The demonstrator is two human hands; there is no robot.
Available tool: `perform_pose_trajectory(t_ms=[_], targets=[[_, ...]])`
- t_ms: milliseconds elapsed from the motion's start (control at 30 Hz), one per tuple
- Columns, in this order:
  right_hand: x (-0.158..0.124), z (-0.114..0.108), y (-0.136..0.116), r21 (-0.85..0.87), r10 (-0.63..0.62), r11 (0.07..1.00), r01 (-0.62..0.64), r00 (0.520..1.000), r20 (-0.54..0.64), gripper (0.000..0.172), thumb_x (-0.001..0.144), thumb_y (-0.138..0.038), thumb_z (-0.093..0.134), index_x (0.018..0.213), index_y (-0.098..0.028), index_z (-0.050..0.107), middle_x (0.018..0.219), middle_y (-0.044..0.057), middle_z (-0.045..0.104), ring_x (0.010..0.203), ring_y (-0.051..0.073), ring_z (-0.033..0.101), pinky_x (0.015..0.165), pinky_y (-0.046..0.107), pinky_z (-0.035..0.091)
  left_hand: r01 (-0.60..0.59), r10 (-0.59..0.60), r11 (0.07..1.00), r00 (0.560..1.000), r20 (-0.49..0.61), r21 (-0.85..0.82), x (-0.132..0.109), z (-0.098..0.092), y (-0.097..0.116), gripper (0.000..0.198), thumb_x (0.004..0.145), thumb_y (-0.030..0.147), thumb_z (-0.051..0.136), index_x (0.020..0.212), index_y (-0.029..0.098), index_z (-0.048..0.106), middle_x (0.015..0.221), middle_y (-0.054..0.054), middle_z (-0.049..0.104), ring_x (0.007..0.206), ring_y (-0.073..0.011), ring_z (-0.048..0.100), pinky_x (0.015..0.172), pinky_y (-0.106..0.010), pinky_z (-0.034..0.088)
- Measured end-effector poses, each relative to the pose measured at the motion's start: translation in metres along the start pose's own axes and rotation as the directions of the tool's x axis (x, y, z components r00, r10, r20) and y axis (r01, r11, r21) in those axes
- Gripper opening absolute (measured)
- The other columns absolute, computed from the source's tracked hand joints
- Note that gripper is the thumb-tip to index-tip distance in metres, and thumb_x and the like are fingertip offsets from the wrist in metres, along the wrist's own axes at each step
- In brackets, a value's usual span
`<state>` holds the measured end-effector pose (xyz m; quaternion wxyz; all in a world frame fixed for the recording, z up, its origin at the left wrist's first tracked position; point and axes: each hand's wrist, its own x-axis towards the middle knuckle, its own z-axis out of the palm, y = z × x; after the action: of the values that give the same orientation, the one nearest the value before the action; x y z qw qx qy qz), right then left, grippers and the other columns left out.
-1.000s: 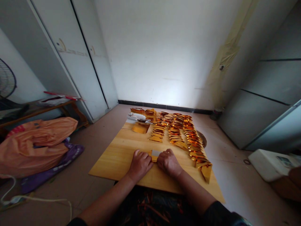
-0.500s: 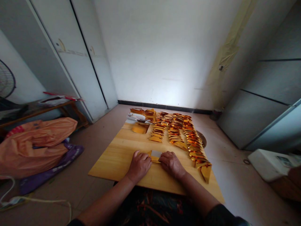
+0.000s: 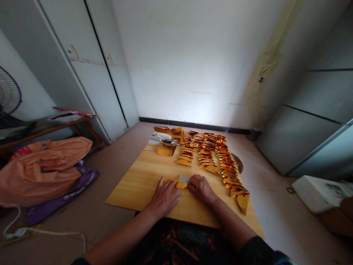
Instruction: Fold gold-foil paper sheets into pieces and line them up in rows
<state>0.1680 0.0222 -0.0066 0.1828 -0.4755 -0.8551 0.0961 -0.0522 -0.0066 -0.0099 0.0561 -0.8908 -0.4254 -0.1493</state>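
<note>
A sheet of gold foil paper (image 3: 182, 184), partly folded and with a pale grey-white patch on top, lies on the wooden board in front of me. My left hand (image 3: 165, 197) rests flat over its left end, fingers stretched out and slightly apart. At the other end, my right hand (image 3: 202, 189) has its fingers curled together on the paper's right edge; the fingertips are partly hidden. Beyond my hands, rows of folded gold paper pieces (image 3: 205, 156) overlap one another, the longest row running down the board's right side.
At the board's far left are a flat gold sheet stack (image 3: 164, 149), a white roll-like item (image 3: 161, 136) and bundled gold paper (image 3: 177, 134). The wooden board (image 3: 132, 184) ends close to my lap. Orange and purple bags (image 3: 55, 162) lie left; a white box (image 3: 317, 193) stands right.
My left hand has opened from a curled grip, its fingers now reaching flat across the paper's near edge. The paper's near side shows a different, more angled fold. My right hand stays nearly in place.
</note>
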Motion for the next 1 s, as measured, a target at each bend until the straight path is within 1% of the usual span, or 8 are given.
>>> perform_pose_trajectory(t_ms=[200, 367, 500, 567, 667, 733, 867, 1000], targets=[[0.011, -0.003, -0.005, -0.027, 0.094, 0.995, -0.093, 0.995, 0.044, 0.017, 0.092, -0.025, 0.05, 0.085, -0.017, 0.063, 0.088, 0.003, 0.062, 0.082, 0.013, 0.056, 0.072, 0.024, 0.036, 0.011, -0.012, 1.0, 1.0, 0.024, 0.027, 0.0, 0.0, 0.002, 0.015, 0.085, 0.035, 0.059, 0.096, 0.025, 0.063, 0.121, -0.009, 0.06, 0.115, -0.0246, 0.052, 0.107, -0.055, 0.025], [0.012, -0.003, -0.006, 0.02, 0.148, 0.989, -0.149, 0.988, 0.038, 0.015, 0.089, -0.023, 0.054, 0.082, -0.017, 0.064, 0.086, 0.002, 0.062, 0.08, 0.012, 0.056, 0.071, 0.022, 0.037, 0.019, -0.02, 1.0, 0.999, 0.034, 0.025, 0.001, -0.003, 0.004, 0.027, 0.085, 0.034, 0.059, 0.112, 0.029, 0.06, 0.124, -0.01, 0.058, 0.116, -0.0253, 0.052, 0.106, -0.055, 0.027], [0.013, -0.004, -0.007, 0.065, 0.182, 0.981, -0.184, 0.983, 0.039, 0.014, 0.087, -0.023, 0.056, 0.078, -0.017, 0.065, 0.085, 0.002, 0.061, 0.075, 0.01, 0.055, 0.067, 0.02, 0.036, 0.012, -0.013, 1.0, 0.998, 0.066, 0.021, 0.0, -0.006, 0.004, 0.027, 0.085, 0.032, 0.059, 0.112, 0.031, 0.06, 0.124, -0.01, 0.058, 0.117, -0.0261, 0.052, 0.106, -0.056, 0.027], [0.016, -0.006, -0.01, 0.059, 0.235, 0.969, -0.239, 0.97, 0.061, 0.013, 0.085, -0.023, 0.057, 0.077, -0.017, 0.066, 0.084, 0.001, 0.061, 0.072, 0.009, 0.054, 0.065, 0.02, 0.035, 0.006, -0.008, 1.0, 0.997, 0.078, 0.021, 0.0, -0.008, 0.003, 0.028, 0.085, 0.031, 0.059, 0.113, 0.031, 0.059, 0.125, -0.01, 0.057, 0.118, -0.0266, 0.051, 0.105, -0.057, 0.026], [0.023, -0.009, -0.016, 0.011, 0.338, 0.94, -0.341, 0.936, 0.094, 0.012, 0.083, -0.026, 0.059, 0.076, -0.018, 0.066, 0.084, 0.001, 0.062, 0.069, 0.009, 0.053, 0.062, 0.02, 0.032, -0.004, 0.002, 1.0, 0.996, 0.086, 0.026, 0.0, -0.011, 0.002, 0.029, 0.085, 0.031, 0.059, 0.114, 0.032, 0.059, 0.125, -0.009, 0.057, 0.118, -0.0264, 0.051, 0.106, -0.057, 0.026], [0.026, -0.011, -0.02, -0.016, 0.384, 0.923, -0.384, 0.917, 0.108, 0.011, 0.081, -0.028, 0.062, 0.077, -0.019, 0.067, 0.084, 0.0, 0.063, 0.069, 0.01, 0.053, 0.061, 0.021, 0.031, -0.011, 0.007, 0.999, 0.995, 0.101, 0.036, 0.002, -0.012, 0.002, 0.028, 0.085, 0.031, 0.059, 0.112, 0.032, 0.059, 0.125, -0.008, 0.057, 0.118, -0.0261, 0.051, 0.105, -0.056, 0.027], [0.028, -0.011, -0.022, -0.042, 0.396, 0.918, -0.394, 0.911, 0.114, 0.011, 0.08, -0.029, 0.063, 0.077, -0.019, 0.067, 0.085, 0.0, 0.063, 0.07, 0.01, 0.053, 0.061, 0.022, 0.03, -0.008, 0.001, 0.999, 0.991, 0.132, 0.049, 0.004, -0.015, 0.003, 0.025, 0.085, 0.031, 0.06, 0.11, 0.031, 0.06, 0.124, -0.009, 0.058, 0.116, -0.0262, 0.053, 0.103, -0.054, 0.03], [0.028, -0.008, -0.02, -0.061, 0.387, 0.922, -0.383, 0.916, 0.104, 0.013, 0.08, -0.032, 0.064, 0.078, -0.02, 0.067, 0.086, 0.001, 0.063, 0.071, 0.011, 0.053, 0.062, 0.022, 0.03, -0.003, 0.0, 1.0, 0.994, 0.108, 0.029, 0.005, -0.014, 0.004, 0.02, 0.087, 0.031, 0.056, 0.107, 0.03, 0.062, 0.124, -0.009, 0.059, 0.115, -0.0251, 0.053, 0.104, -0.055, 0.029]])
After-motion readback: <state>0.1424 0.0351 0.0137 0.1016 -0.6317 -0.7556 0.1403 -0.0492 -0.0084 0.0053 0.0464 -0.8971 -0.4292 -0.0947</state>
